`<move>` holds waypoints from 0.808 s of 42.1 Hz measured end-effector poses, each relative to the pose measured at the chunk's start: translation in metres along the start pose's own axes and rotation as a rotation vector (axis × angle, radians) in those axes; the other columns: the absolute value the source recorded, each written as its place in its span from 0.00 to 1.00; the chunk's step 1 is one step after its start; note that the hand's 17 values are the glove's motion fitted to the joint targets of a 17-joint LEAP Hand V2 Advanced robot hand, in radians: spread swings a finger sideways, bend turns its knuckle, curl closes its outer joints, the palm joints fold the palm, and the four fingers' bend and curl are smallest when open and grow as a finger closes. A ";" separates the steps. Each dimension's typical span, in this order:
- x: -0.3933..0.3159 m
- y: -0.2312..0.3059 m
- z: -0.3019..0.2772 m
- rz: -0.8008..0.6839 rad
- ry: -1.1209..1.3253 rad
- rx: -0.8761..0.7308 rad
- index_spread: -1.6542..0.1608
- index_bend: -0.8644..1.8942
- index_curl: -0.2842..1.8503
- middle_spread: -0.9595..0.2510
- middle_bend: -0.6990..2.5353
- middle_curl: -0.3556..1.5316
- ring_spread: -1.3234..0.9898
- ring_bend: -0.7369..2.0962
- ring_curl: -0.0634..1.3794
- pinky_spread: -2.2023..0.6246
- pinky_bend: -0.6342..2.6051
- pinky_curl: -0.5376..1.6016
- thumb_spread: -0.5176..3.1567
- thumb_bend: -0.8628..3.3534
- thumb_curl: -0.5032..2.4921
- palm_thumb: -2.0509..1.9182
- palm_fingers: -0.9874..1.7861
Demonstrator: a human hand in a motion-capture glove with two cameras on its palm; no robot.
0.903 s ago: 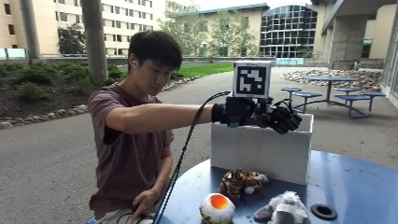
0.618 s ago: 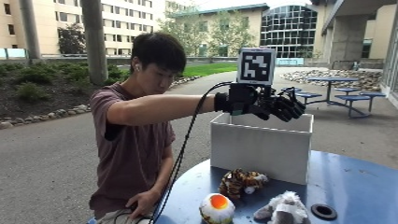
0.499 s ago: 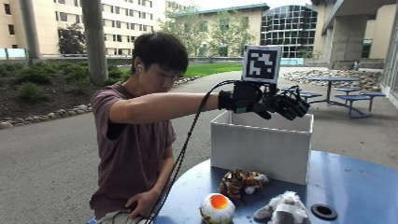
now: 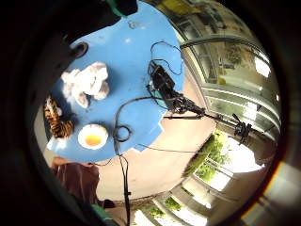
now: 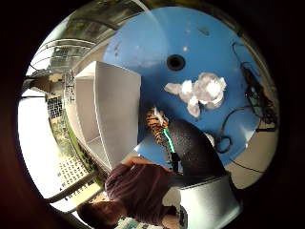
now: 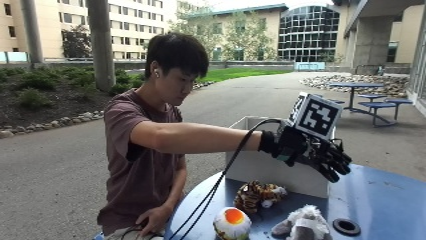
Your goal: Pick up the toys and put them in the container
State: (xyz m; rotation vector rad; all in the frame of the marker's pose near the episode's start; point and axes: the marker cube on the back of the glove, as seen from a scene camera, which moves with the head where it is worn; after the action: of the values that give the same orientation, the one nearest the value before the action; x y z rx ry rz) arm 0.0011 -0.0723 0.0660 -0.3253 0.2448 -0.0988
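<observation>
A person is sitting at a round blue counter outdoors, stretching the gloved right hand out level above the near wall of an open white container. The fingers are spreading out and drooping a little past the knuckles, hanging relaxed and gripping nothing. The container is standing upright on the counter, and the thumb-side palm view is looking into its open mouth, though its bottom is not showing clearly there. Three toys are lying on the counter in front of the container, on the person's side. A striped tiger plush is sitting just beside the container's front wall. A round egg-shaped toy with an orange spot is resting nearer the counter's edge, close to the tiger. A grey and white stuffed animal is lying beside the egg toy, near a dark round hole in the counter. In the little-finger-side palm view the same three toys are appearing grouped on the blue surface, with a looped black cord lying next to the egg toy. The person's bare left hand is resting low at the lap, beside the counter's edge.
</observation>
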 end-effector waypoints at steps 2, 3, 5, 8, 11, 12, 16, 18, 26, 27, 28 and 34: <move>-0.003 -0.011 0.020 -0.028 0.002 -0.036 0.79 0.32 0.18 0.77 0.26 0.29 0.55 0.42 0.18 0.78 0.47 0.41 0.50 0.22 0.25 0.54 0.25; -0.004 -0.016 0.031 -0.042 0.001 -0.056 0.79 0.32 0.18 0.77 0.26 0.29 0.55 0.42 0.18 0.78 0.48 0.41 0.50 0.22 0.25 0.54 0.25; -0.007 -0.027 0.054 -0.058 -0.006 -0.094 0.79 0.32 0.17 0.77 0.25 0.29 0.55 0.41 0.18 0.78 0.49 0.42 0.50 0.22 0.25 0.55 0.25; -0.011 -0.040 0.083 -0.065 -0.021 -0.135 0.79 0.32 0.17 0.77 0.25 0.29 0.56 0.41 0.19 0.78 0.50 0.42 0.49 0.22 0.26 0.56 0.24; -0.012 -0.051 0.109 -0.066 -0.037 -0.163 0.79 0.32 0.17 0.77 0.25 0.29 0.56 0.41 0.19 0.78 0.52 0.43 0.49 0.22 0.26 0.57 0.24; -0.013 -0.054 0.117 -0.061 -0.039 -0.174 0.79 0.32 0.17 0.77 0.25 0.29 0.56 0.41 0.19 0.78 0.52 0.43 0.49 0.22 0.26 0.57 0.24; -0.015 -0.067 0.147 -0.028 -0.019 -0.223 0.79 0.32 0.17 0.77 0.24 0.28 0.57 0.43 0.20 0.78 0.55 0.44 0.49 0.23 0.27 0.60 0.27; -0.014 -0.071 0.159 -0.020 -0.031 -0.218 0.78 0.35 0.17 0.77 0.24 0.28 0.57 0.47 0.23 0.77 0.55 0.44 0.50 0.25 0.28 0.62 0.34; -0.009 -0.075 0.172 -0.039 -0.151 -0.048 0.82 0.52 0.23 0.72 0.27 0.27 0.45 0.59 0.28 0.64 0.51 0.40 0.55 0.29 0.30 0.69 0.73; -0.010 -0.076 0.172 -0.043 -0.163 -0.027 0.82 0.53 0.24 0.72 0.27 0.28 0.45 0.59 0.28 0.64 0.51 0.40 0.55 0.30 0.30 0.69 0.74; -0.012 -0.076 0.172 -0.046 -0.176 -0.007 0.84 0.55 0.25 0.70 0.29 0.29 0.44 0.60 0.29 0.63 0.49 0.40 0.55 0.30 0.30 0.70 0.78; -0.025 -0.079 0.173 0.004 -0.217 0.130 0.90 0.65 0.31 0.66 0.40 0.36 0.44 0.64 0.34 0.61 0.42 0.38 0.57 0.33 0.34 0.75 0.89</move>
State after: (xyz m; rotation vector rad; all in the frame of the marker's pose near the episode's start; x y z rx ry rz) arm 0.0159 -0.0909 0.2563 -0.2037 0.0234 -0.0740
